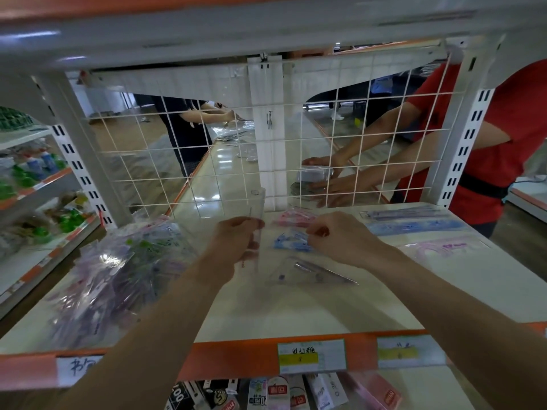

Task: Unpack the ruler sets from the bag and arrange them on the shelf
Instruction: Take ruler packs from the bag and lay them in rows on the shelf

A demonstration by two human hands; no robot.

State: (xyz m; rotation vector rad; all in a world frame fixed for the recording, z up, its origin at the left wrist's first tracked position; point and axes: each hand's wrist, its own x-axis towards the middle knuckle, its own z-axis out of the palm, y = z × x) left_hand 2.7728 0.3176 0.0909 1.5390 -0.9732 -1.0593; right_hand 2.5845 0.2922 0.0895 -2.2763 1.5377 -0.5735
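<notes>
Head view: left hand [236,241] pinches a clear ruler set [257,208] upright above the middle of the shelf [296,315], right hand [334,238] curled beside the blue set [291,244], grip indiscernible; the slick clear set may slip from so light a pinch.

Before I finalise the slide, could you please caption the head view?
Left hand holds a clear ruler packet upright over the shelf; bag of ruler sets at left, blue set at right.
</notes>
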